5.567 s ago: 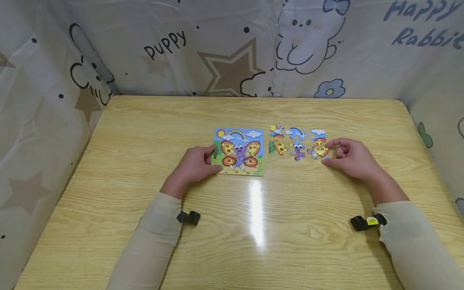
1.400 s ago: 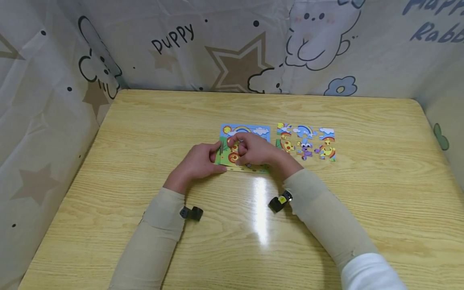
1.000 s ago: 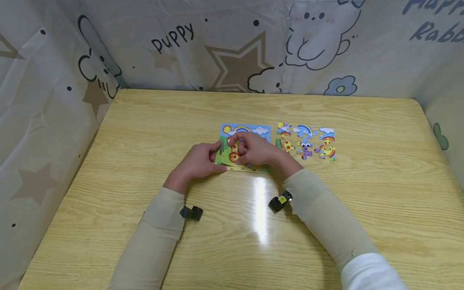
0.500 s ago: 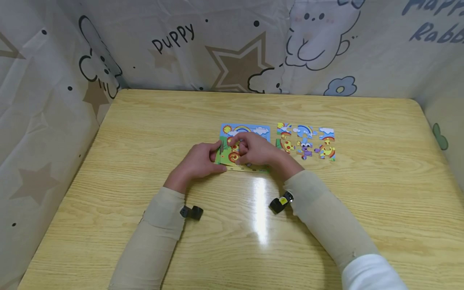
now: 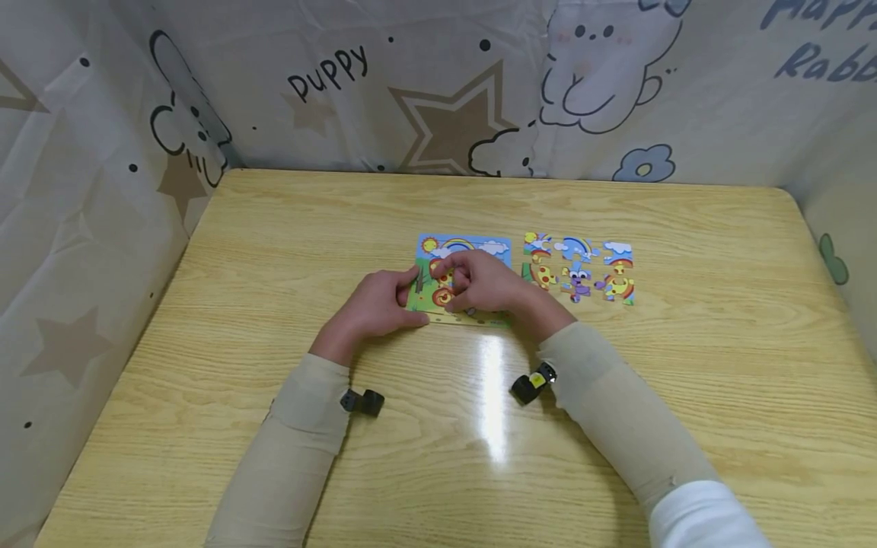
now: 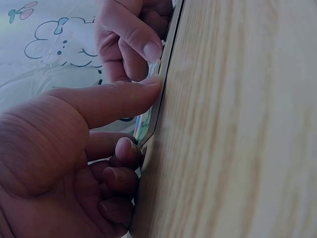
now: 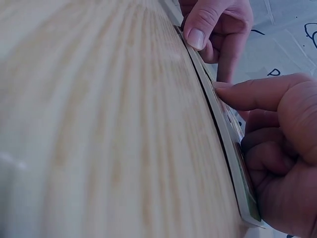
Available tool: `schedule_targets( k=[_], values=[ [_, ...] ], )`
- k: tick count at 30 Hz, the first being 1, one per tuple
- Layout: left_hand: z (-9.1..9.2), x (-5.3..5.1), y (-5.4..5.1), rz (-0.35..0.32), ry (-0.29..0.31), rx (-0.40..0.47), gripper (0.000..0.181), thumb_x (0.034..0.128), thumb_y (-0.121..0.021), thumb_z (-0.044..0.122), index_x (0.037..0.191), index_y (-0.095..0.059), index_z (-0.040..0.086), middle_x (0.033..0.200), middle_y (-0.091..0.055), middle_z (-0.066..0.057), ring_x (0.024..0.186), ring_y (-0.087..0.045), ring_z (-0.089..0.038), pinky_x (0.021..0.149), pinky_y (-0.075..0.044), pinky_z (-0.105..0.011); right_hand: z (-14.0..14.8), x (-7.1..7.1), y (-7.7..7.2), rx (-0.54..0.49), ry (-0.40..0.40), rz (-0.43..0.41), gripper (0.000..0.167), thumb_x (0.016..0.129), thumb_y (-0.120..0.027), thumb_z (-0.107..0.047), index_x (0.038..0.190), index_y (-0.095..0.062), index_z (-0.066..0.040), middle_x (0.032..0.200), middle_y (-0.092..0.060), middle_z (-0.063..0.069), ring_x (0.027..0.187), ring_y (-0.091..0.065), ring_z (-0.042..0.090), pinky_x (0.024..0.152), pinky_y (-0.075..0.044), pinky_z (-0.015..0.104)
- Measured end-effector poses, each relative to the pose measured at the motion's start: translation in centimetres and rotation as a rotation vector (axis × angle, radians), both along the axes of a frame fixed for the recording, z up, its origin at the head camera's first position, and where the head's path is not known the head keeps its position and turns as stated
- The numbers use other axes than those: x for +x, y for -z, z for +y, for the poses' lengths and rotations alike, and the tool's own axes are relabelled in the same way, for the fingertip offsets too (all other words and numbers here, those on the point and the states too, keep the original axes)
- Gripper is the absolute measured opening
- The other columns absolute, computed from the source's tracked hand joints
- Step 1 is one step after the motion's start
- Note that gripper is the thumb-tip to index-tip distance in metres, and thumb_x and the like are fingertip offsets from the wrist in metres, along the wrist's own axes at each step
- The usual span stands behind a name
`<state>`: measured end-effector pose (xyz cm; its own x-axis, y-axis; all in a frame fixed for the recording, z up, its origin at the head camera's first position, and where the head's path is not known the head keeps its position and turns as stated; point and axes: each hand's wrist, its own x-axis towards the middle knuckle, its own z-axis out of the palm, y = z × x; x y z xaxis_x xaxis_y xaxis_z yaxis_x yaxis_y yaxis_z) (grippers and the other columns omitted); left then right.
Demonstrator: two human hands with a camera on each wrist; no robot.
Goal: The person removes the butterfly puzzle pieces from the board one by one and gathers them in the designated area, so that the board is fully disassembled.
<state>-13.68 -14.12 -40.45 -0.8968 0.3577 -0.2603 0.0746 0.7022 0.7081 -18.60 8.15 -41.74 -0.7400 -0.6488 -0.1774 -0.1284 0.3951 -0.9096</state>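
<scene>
In the head view a butterfly puzzle board (image 5: 499, 248) lies flat on the wooden table. My left hand (image 5: 370, 308) grips its left side, the thumb along the near edge. Over the board's lower left my right hand (image 5: 492, 283) bends its index finger and thumb around a puzzle piece (image 5: 444, 297) showing a red and yellow swirl on green. Most of the butterfly is hidden under this hand. In the left wrist view the left thumb (image 6: 124, 96) lies on the board's edge. The right wrist view has the right thumb (image 7: 252, 94) touching the board at its rim.
Right of the board, several loose pieces lie in two rows, among them a rainbow piece (image 5: 577, 248), a cloud piece (image 5: 618, 252) and a purple face piece (image 5: 578, 278). Pale printed fabric (image 5: 438, 114) hangs behind the table (image 5: 308, 221).
Since the oldest frame my right hand has moved left from the loose pieces onto the board. In the last half second, the swirl piece's near edge appears to have settled flatter; both hands stay in place.
</scene>
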Motion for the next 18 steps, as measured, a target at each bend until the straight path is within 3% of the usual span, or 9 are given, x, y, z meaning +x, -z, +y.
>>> schedule_targets(
  k=[4,7,13,18],
  values=[
    [0.0,0.0,0.1,0.002,-0.005,-0.005,0.085,0.0835,-0.084,0.027,0.153,-0.039,0.006,0.07,-0.04,-0.002,0.065,-0.037,-0.018,0.064,-0.034,-0.033,0.1,0.1,0.1,-0.052,0.004,-0.006,0.048,0.076,-0.082,0.004,0.12,-0.063,-0.002,0.063,-0.037,0.001,0.059,-0.039,0.017,0.071,-0.044,0.032],
    [0.1,0.0,0.1,-0.003,-0.009,-0.006,0.085,0.0834,-0.084,0.026,0.152,-0.039,0.006,0.07,-0.039,-0.001,0.066,-0.037,-0.018,0.066,-0.035,-0.033,0.3,0.5,-0.1,-0.06,0.012,0.036,0.049,0.076,-0.084,0.0,0.12,-0.063,-0.003,0.064,-0.038,0.002,0.059,-0.041,0.017,0.072,-0.044,0.033],
    [0.1,0.0,0.0,-0.011,-0.011,-0.002,0.085,0.0832,-0.084,0.027,0.152,-0.039,0.006,0.069,-0.04,-0.002,0.065,-0.037,-0.018,0.064,-0.033,-0.032,0.4,1.7,-0.5,0.058,0.056,0.188,0.046,0.076,-0.088,-0.016,0.115,-0.066,-0.01,0.064,-0.044,0.001,0.058,-0.04,0.016,0.069,-0.041,0.034],
    [0.1,-0.1,0.1,-0.005,-0.014,-0.002,0.085,0.083,-0.084,0.027,0.152,-0.039,0.006,0.071,-0.041,-0.003,0.067,-0.039,-0.02,0.066,-0.034,-0.033,0.3,2.2,-0.4,0.134,0.069,0.23,0.047,0.074,-0.09,-0.023,0.112,-0.066,-0.011,0.065,-0.047,0.001,0.058,-0.04,0.014,0.067,-0.041,0.033]
  ],
)
